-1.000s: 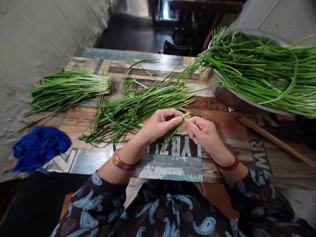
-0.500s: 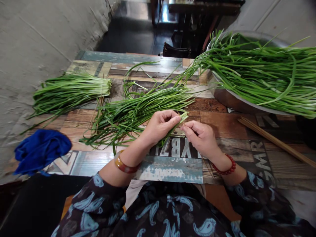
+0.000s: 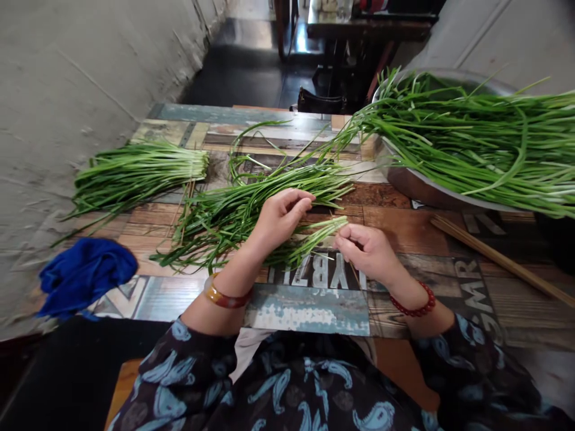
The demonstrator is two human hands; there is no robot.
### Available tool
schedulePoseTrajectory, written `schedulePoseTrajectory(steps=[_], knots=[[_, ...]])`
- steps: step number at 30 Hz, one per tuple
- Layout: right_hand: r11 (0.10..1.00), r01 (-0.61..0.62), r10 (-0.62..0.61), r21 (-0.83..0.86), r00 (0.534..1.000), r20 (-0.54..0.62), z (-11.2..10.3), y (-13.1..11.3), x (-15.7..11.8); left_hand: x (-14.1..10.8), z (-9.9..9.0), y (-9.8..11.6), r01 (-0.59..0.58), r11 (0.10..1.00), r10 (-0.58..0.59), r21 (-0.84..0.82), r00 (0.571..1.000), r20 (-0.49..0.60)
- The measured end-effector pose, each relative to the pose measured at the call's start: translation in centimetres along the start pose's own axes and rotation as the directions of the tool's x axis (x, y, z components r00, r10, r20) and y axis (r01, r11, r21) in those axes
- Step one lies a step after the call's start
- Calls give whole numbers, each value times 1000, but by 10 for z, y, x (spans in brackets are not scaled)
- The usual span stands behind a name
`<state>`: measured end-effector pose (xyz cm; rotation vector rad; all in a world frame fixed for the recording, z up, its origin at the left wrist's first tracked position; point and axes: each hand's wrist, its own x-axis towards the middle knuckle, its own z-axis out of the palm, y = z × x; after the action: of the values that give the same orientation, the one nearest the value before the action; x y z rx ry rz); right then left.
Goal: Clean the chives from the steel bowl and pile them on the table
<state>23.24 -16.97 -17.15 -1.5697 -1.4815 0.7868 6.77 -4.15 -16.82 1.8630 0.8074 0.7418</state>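
My left hand (image 3: 285, 216) is over the loose pile of garlic chives (image 3: 251, 194), thumb and forefinger drawn together; nothing shows between them. Just below it lies a small bunch of garlic chives (image 3: 321, 230), pale cut ends to the right. Beside those ends my right hand (image 3: 366, 250) pinches thumb and forefinger together. Whatever sits in that pinch is hidden or too small to make out. Farther left rests a neat bundle of garlic chives (image 3: 153, 164), its white ends lined up on the right.
A large metal basin (image 3: 404, 179) heaped with garlic chives stands at the right. Below it lies a bunch of thin brown sticks (image 3: 494, 254). A crumpled blue cloth (image 3: 87, 272) is at the left edge of the wood-patterned table (image 3: 309, 305), with a wall (image 3: 76, 78) behind it.
My left hand has let go of the small chive bunch and moved slightly up and left. The bunch now lies lower, near my right hand, which remains pinched. The view has tilted slightly.
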Motion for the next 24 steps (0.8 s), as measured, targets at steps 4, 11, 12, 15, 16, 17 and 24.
schedulePoseTrajectory(steps=[4,11,12,15,16,17,24], knots=[[999,26,-25,-28,999,28,0,0,0,8,5,-18,-205,950,207,234,978,19],[997,79,-79,-4,996,33,4,3,-1,15,15,-28,-391,778,316,492,920,232],[997,79,-79,-4,996,33,4,3,-1,15,14,-27,-396,744,309,538,918,249],[999,52,-52,3,998,43,4,3,-1,15,13,-21,-432,654,293,621,901,319],[999,38,-38,12,998,51,3,2,0,15,12,-20,-451,627,288,635,892,348],[999,25,-26,22,998,60,3,2,0,15,12,-18,-466,604,283,646,884,373],[997,-19,13,71,996,86,2,1,0,12,10,-12,-487,545,286,683,873,394]])
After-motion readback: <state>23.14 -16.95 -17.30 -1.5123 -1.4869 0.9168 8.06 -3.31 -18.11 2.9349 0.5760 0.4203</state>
